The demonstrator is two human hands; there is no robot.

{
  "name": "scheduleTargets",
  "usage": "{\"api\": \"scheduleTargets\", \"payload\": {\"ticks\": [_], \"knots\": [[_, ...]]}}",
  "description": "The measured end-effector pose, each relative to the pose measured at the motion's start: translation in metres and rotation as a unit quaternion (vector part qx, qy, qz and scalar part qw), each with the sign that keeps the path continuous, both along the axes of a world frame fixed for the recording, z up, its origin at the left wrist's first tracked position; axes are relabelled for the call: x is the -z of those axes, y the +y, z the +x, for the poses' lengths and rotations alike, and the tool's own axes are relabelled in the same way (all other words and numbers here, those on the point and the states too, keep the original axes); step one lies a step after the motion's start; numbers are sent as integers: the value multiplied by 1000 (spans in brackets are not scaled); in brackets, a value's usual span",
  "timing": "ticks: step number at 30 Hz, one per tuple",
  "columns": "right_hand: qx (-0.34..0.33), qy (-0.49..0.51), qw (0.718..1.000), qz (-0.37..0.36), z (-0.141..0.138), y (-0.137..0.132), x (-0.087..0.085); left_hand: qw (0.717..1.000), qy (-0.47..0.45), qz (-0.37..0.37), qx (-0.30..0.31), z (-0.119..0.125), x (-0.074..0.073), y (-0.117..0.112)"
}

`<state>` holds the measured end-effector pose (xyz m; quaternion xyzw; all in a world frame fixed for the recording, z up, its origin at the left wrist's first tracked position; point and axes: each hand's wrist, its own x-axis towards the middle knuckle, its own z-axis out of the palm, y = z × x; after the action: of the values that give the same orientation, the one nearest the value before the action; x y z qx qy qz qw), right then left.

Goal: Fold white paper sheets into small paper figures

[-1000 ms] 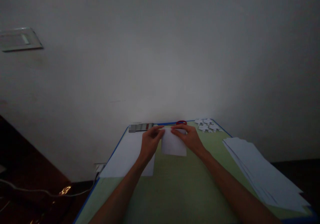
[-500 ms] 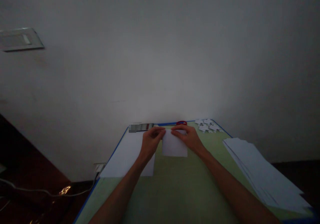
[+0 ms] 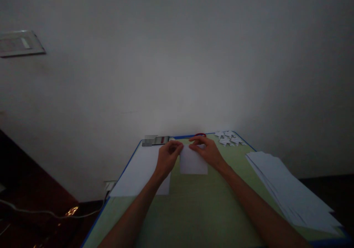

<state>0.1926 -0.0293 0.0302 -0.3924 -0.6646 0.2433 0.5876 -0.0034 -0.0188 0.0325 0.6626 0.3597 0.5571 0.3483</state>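
Observation:
A small folded white paper (image 3: 193, 163) lies on the green table (image 3: 199, 203) near its far edge. My left hand (image 3: 166, 156) has its fingers curled and pinches the paper's upper left corner. My right hand (image 3: 207, 151) rests on the paper's upper right edge with fingers pressed down on it. Both forearms reach forward from the bottom of the view.
A large white sheet (image 3: 138, 174) lies at the left, partly under my left hand. A stack of white sheets (image 3: 290, 192) sits on the right. Several small folded paper pieces (image 3: 229, 138) lie at the far right corner. Red-handled scissors (image 3: 199, 134) and a dark flat object (image 3: 160, 140) lie along the far edge.
Both hands have shifted slightly along the paper's top edge, with the fingers drawn closer together. The paper has barely moved.

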Motion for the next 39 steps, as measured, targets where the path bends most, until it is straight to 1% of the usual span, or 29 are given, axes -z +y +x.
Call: {"api": "scheduleTargets", "payload": {"ticks": [6,9,13,16,19,23,26,28,30,32,34,36,39], "knots": [[-14,-55,998,10,-2,-5,-3,998,15,-30,53,0,-3,-3],[-26,-62,998,10,-2,-7,-5,996,36,-36,74,1,-4,-5],[-40,-50,998,-3,-1,-5,-4,995,53,-51,73,0,-3,-5],[-61,-63,996,-9,-1,-5,-4,994,40,-60,79,-1,-2,-5],[-62,-68,996,-6,-1,-5,-4,995,26,-63,77,-1,-1,-6],[-58,-77,995,8,-1,-5,-3,996,60,-27,56,-1,-1,-6],[-54,-75,996,3,-3,-3,0,995,83,-6,50,0,-2,-5],[-37,-43,998,-21,-4,-1,4,997,69,-7,37,0,-2,-4],[-30,23,997,-72,-4,3,8,999,35,-10,5,0,-1,-2],[-34,99,986,-130,-3,8,12,999,-12,-24,-36,-2,1,2],[-38,154,971,-181,0,12,14,994,-69,-51,-74,-4,3,6],[-48,181,955,-228,1,13,14,982,-135,-79,-102,-6,5,9],[-96,188,938,-275,-5,9,12,963,-217,-102,-121,-4,8,10]]}}
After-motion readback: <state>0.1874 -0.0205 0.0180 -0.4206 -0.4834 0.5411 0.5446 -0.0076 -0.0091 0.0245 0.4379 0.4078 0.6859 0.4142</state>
